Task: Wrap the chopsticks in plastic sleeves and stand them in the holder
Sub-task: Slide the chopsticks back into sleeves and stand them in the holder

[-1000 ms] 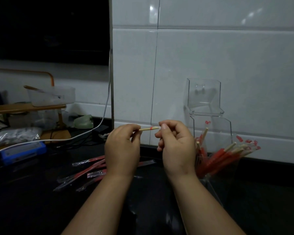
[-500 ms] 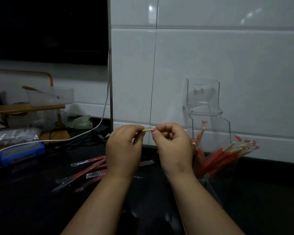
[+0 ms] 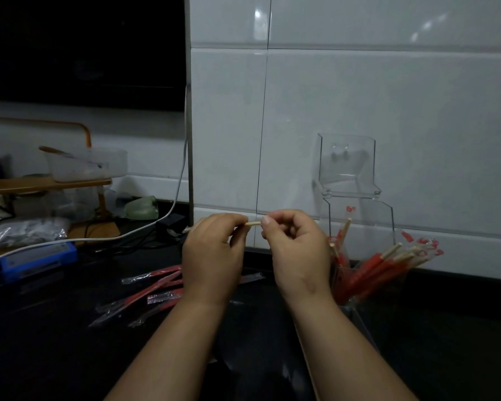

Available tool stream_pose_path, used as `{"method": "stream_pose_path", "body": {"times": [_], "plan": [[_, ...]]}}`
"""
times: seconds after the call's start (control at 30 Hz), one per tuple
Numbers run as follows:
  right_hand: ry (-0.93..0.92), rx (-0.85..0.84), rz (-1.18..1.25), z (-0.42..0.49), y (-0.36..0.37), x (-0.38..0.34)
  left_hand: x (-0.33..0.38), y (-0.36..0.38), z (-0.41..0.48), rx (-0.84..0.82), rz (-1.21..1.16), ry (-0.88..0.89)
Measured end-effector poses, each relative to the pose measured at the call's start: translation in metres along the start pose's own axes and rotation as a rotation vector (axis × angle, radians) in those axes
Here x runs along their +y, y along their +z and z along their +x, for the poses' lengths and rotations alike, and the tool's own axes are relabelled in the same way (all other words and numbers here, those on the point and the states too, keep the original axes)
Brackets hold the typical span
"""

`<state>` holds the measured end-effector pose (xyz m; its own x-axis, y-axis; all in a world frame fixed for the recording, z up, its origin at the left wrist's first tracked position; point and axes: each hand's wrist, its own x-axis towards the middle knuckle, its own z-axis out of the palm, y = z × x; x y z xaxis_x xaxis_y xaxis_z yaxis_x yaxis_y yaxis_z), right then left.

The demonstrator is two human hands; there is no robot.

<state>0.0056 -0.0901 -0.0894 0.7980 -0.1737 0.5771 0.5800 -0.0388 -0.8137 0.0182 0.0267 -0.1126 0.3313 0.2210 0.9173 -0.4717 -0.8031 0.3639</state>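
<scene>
now i see left hand [image 3: 211, 256] and right hand [image 3: 295, 250] both pinching chopstick [image 3: 252, 224] between them; sleeve not visible; i fear it could snag on tip, bunch.

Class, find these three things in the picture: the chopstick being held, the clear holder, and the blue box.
chopstick [image 3: 252, 224], head view, exposed wooden part.
holder [image 3: 365, 227], head view, clear front wall.
blue box [image 3: 41, 260], head view, top face.
</scene>
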Motion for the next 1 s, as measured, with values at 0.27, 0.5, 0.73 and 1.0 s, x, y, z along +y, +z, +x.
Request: {"method": "stream_pose_path", "body": {"times": [0.27,0.5,0.73,1.0], "plan": [[-0.026,-0.023,-0.012,-0.0022,0.0018,-0.0018,-0.0011,0.0009,0.0003,-0.028,0.028,-0.026],[-0.077,0.048,-0.070,-0.0001,0.0002,0.0031,-0.0005,0.0011,-0.0001,-0.068,0.037,-0.078],[-0.081,0.168,0.053,-0.0016,0.0011,0.0002,-0.0025,0.0023,0.0009,-0.184,0.051,-0.284],[-0.134,0.035,-0.094,-0.0007,0.0001,-0.0032,0.0049,-0.0008,0.0008,-0.175,-0.022,-0.148]]}}
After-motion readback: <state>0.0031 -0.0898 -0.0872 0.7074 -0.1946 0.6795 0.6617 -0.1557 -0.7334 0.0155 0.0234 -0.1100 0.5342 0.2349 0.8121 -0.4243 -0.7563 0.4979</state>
